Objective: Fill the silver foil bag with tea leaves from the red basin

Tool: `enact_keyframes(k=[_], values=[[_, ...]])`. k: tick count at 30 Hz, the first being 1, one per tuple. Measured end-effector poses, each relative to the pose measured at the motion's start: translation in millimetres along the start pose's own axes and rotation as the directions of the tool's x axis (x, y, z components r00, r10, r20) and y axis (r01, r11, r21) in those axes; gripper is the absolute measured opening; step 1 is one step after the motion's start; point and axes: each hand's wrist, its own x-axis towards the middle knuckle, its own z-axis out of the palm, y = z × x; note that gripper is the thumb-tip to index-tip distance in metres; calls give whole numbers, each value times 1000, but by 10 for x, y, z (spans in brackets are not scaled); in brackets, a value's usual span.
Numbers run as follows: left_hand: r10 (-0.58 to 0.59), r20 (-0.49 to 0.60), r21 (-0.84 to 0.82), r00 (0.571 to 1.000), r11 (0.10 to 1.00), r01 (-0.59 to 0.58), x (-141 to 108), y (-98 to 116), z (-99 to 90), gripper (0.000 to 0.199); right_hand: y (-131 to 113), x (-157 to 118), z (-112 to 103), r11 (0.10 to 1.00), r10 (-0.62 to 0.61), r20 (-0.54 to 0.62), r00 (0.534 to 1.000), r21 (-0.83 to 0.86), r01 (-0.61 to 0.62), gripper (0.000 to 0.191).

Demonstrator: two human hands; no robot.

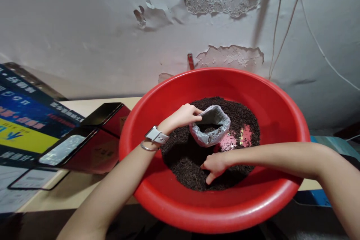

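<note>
Filling step: left hand (184,116) pinches the bag (210,125) rim at 9 o'clock; right hand (215,165), fingers loosely curled, scoops tea (185,161); next, lift it in.

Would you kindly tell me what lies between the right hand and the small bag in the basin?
In the head view, only dark loose tea lies between the right hand and the bag.

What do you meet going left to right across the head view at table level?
Blue and yellow printed box → dark red boxes → watch on the left wrist → left hand gripping the silver pouch → red basin's right rim.
</note>
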Motion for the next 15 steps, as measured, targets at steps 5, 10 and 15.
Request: enact_keyframes(k=[5,10,15], values=[[-39,19,1,999,999,39,2,-3,-20,45,-59,-104,-214,989,-131,-36,991,-77,128,52],[-56,44,-6,997,998,56,37,-34,-54,46,-24,-373,-581,940,-330,-213,920,16,341,27],[-85,16,48,996,995,84,134,-206,-43,35,197,-558,-907,965,-131,-584,801,108,237,14]])
